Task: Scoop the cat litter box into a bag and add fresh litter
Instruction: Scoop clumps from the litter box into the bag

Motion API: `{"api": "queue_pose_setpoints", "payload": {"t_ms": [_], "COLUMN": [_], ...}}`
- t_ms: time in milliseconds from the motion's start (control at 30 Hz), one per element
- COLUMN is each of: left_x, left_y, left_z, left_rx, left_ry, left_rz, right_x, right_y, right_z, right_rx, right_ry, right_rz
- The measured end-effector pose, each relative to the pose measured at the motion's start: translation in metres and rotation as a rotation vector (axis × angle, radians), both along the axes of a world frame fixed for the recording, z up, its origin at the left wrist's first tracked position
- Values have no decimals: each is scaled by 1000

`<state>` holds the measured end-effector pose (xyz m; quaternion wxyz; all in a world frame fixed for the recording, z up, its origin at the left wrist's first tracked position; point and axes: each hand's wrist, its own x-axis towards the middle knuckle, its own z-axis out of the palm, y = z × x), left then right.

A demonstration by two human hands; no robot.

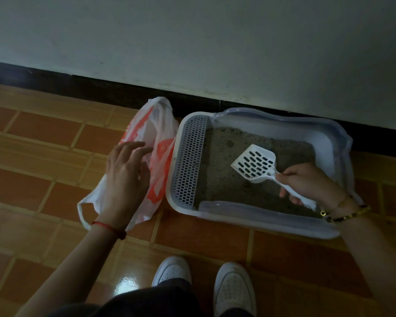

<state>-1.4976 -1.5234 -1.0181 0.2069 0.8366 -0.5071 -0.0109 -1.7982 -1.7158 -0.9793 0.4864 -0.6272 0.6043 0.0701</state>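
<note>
A white litter box (256,221) with a perforated grey step at its left end sits on the floor against the wall, holding grey litter (229,156). My right hand (306,183) grips the handle of a white slotted scoop (254,164), whose blade hovers over the litter with nothing visible in it. A white and orange plastic bag (157,145) lies on the floor to the left of the box. Over the bag is my left hand (126,177), fingers spread and holding nothing.
The floor is orange-brown tile (44,156). A pale wall with a black skirting board (124,94) runs behind the box and bag. My two white shoes (233,291) stand close in front of the box.
</note>
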Motion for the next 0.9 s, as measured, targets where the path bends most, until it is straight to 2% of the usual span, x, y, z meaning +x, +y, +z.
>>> {"api": "queue_pose_setpoints", "payload": {"t_ms": [133,233,367,500,667,900], "left_x": [-22,-39,-48,-52,-54,-55], "left_y": [-10,-12,-9,-6,-7,-7], "left_z": [-7,-18,-29,-33,-36,-35], "left_rx": [37,66,117,159,129,111], "left_ry": [67,92,86,103,152,180], "left_rz": [-216,-318,-380,-382,-376,-369], "right_x": [-5,-6,5,21,31,44], "right_y": [-3,-10,-22,-22,-16,-8], "right_z": [2,-6,-22,-34,-46,-58], "right_rx": [-29,-258,-512,-611,-508,-162], "right_ry": [53,132,226,258,175,-95], "right_rz": [-1,88,243,344,258,-63]}}
